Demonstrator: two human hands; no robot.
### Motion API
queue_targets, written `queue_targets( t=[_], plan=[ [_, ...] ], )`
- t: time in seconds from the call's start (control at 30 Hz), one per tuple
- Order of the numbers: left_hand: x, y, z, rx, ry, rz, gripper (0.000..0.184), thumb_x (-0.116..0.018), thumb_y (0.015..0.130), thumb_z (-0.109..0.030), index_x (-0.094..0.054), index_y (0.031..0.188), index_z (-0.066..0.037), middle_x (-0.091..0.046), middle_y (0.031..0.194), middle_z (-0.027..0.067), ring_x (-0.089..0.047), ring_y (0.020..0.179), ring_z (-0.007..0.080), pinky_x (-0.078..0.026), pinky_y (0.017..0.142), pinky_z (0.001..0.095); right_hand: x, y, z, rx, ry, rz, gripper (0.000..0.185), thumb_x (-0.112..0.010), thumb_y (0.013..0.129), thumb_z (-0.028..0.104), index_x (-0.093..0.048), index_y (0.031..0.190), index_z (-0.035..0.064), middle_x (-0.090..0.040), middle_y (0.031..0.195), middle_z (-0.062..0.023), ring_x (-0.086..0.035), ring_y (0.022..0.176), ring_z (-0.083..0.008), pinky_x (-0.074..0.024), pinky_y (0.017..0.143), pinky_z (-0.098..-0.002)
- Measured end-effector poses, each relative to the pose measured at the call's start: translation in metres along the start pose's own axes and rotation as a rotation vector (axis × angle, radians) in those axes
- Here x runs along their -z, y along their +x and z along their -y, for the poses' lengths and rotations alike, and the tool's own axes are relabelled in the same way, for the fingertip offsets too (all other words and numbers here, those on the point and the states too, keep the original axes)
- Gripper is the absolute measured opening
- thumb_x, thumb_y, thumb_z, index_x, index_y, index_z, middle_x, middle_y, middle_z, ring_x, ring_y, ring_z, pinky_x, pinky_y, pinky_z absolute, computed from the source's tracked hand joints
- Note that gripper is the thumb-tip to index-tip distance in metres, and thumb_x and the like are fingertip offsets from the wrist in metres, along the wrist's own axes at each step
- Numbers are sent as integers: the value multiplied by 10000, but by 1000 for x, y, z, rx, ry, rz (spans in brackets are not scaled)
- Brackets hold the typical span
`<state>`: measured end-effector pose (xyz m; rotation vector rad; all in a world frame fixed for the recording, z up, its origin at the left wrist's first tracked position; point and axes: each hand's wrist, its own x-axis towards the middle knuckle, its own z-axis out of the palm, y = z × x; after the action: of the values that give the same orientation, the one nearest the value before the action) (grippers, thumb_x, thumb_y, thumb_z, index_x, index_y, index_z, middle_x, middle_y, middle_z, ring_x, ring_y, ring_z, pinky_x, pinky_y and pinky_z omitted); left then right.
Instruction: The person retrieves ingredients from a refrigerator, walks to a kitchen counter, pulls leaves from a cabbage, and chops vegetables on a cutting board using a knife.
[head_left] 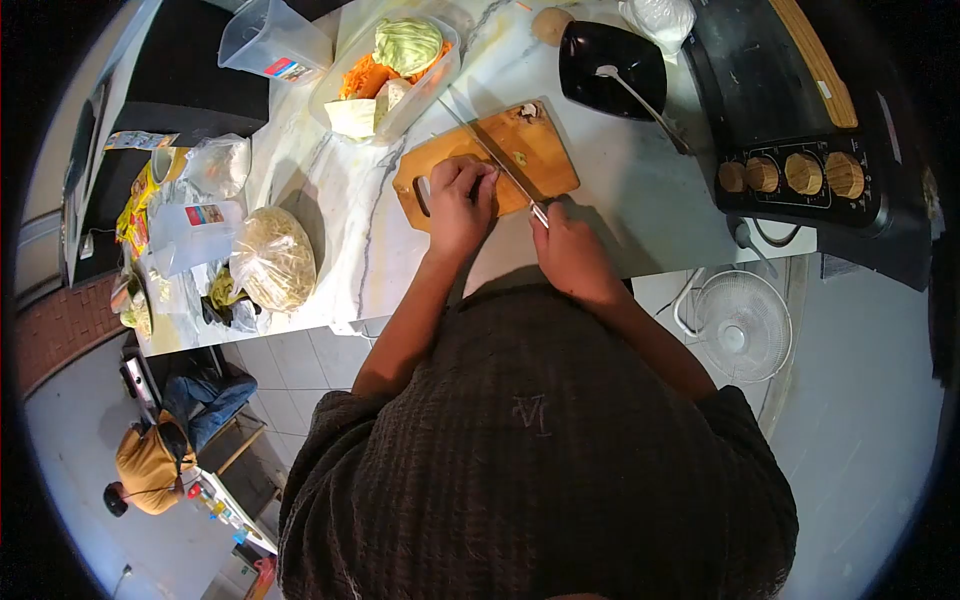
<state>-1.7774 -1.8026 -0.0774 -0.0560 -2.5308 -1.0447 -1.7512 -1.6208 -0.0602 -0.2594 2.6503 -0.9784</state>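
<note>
A wooden cutting board (pixel 552 160) lies at a slant on the marble counter. My right hand (pixel 575 250) is closed around the handle of a long knife (pixel 484 146), whose blade crosses the board and points away to the upper left. My left hand (pixel 462 205) rests on the board just left of the blade, fingers curled and pinched together; whatever they hold is hidden. Small pale scraps (pixel 520 158) lie right of the blade, and a brownish-white bit (pixel 530 110) sits at the far corner. Behind the board stands a clear plastic container (pixel 455 62) with cabbage (pixel 408 46) and shredded carrot (pixel 368 77).
A black bowl (pixel 590 85) with a spoon stands behind right, beside a black stove (pixel 800 180) with wooden knobs. At left are a bag of noodle-like strands (pixel 273 260), a plastic jug (pixel 195 235) and another jug (pixel 270 40). A person (pixel 155 460) sits lower left. A fan (pixel 740 325) stands right.
</note>
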Motion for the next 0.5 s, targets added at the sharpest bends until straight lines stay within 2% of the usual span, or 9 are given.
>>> queue_targets(
  t=[0.1, 0.3, 0.43, 0.5],
  plan=[
    [-1, 0, 2, -14, -1, 8, 93, -739, 816, -71, -710, 893, -28, -646, 924, 113, -581, 918, 306, -472, 814, 400, 15, 1, 13, -54, 2, 95, 303, -523, 996, 260, -515, 988, -43, -652, 801, -315, -647, 787, -512, -512, 689, -586],
    [1, 1, 2, -30, 1, 21, 92, -725, 827, -64, -711, 903, -15, -641, 925, 120, -574, 921, 310, -466, 820, 397, 16, 4, 17, -82, -29, 133, 303, -504, 1005, 252, -517, 1013, -51, -656, 815, -320, -647, 809, -516, -517, 717, -581],
    [1, 1, -2, -24, 25, 21, 95, -720, 830, -59, -711, 913, -13, -641, 932, 121, -572, 931, 311, -462, 826, 394, 14, 7, 15, -95, -45, 138, 303, -482, 1015, 246, -515, 1014, -55, -659, 815, -315, -653, 806, -508, -520, 723, -576],
    [1, 1, 0, -20, 13, 25, 100, -719, 832, -58, -710, 921, -14, -641, 936, 122, -571, 934, 312, -461, 829, 395, 14, 7, 17, -74, -34, 124, 315, -461, 1025, 260, -482, 987, -51, -639, 787, -327, -630, 784, -521, -491, 678, -592]
  ],
)
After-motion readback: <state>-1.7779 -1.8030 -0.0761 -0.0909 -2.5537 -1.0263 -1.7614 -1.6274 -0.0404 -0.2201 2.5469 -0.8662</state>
